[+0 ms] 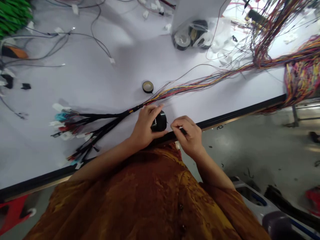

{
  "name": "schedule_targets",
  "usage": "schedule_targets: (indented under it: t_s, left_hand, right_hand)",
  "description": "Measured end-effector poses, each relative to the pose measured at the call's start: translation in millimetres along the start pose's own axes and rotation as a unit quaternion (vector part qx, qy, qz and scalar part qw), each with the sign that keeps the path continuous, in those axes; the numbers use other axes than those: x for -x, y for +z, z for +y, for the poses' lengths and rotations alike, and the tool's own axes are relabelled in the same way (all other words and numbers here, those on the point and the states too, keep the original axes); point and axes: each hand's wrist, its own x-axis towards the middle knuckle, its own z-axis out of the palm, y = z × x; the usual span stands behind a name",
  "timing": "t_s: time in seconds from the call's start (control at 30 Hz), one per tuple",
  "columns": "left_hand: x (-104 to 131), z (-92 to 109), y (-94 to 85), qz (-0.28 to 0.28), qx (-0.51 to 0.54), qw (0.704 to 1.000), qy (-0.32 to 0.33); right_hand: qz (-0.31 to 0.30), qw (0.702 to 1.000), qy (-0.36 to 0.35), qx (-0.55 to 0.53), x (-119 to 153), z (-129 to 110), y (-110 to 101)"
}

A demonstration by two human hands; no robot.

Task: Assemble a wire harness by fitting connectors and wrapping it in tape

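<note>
My left hand [146, 125] is curled around a roll of black tape [160, 121], near the table's front edge. Just right of the roll, my right hand [188, 135] is closed in a pinch at the fingertips; whatever lies between them is too small to make out. Behind my left hand runs a wire harness [175, 89], with loose coloured wires to the right. Its left part is wrapped in black tape and splits into branches [100, 116] ending in connectors [63, 121]. A smaller tape roll [148, 87] lies flat behind the harness.
Clear bags with rolls [192, 36] stand at the back beside a white box [197, 11]. Thick wire bundles [302, 80] hang over the table edge at right. Loose grey wires [97, 40] and a green bundle [13, 16] lie at back left. A grey chair-like object [260, 200] stands lower right.
</note>
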Motion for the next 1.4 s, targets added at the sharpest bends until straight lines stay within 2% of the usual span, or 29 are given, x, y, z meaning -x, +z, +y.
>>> schedule_targets:
  t_s: [0.07, 0.23, 0.4, 0.6, 0.7, 0.8, 0.9, 1.07, 1.17, 1.27, 1.4]
  left_hand:
    - [0, 0, 0.3, 0.004, -0.013, 1.000, 0.010]
    - [3, 2, 2.9, 0.022, -0.051, 0.998, 0.022]
    - [8, 2, 4.9, 0.059, -0.070, 0.995, 0.032]
    - [8, 3, 4.6, 0.070, -0.066, 0.995, 0.028]
    - [7, 3, 3.6, 0.070, -0.062, 0.995, 0.019]
    - [8, 1, 2.5, 0.061, -0.064, 0.996, 0.009]
    - [8, 0, 1.1, 0.044, -0.070, 0.997, 0.002]
    - [9, -1, 1.2, 0.026, -0.044, 0.999, -0.016]
    - [9, -5, 3.0, 0.018, 0.018, 0.999, -0.039]
    - [9, -8, 2.0, 0.017, 0.053, 0.997, -0.056]
    - [6, -8, -3.0, 0.033, 0.048, 0.997, -0.055]
  right_hand:
    - [0.038, 0.999, 0.002, 0.002, -1, 1, 1]
    - [0.068, 0.998, 0.008, -0.007, -3, 0, 16]
    - [0.082, 0.994, 0.060, -0.032, -4, -4, 29]
    - [0.084, 0.990, 0.089, -0.072, -5, -4, 27]
    - [0.102, 0.991, 0.066, -0.048, -4, 1, 24]
    - [0.085, 0.996, -0.001, 0.011, -3, 6, 20]
    - [0.042, 0.995, -0.050, 0.072, -5, 10, 16]
    - [-0.040, 0.985, -0.062, 0.156, -10, 11, 16]
    - [-0.058, 0.989, -0.057, 0.126, -10, 9, 18]
    - [-0.055, 0.995, -0.058, 0.051, -8, 9, 18]
    - [0.004, 1.000, -0.019, -0.002, -8, 10, 17]
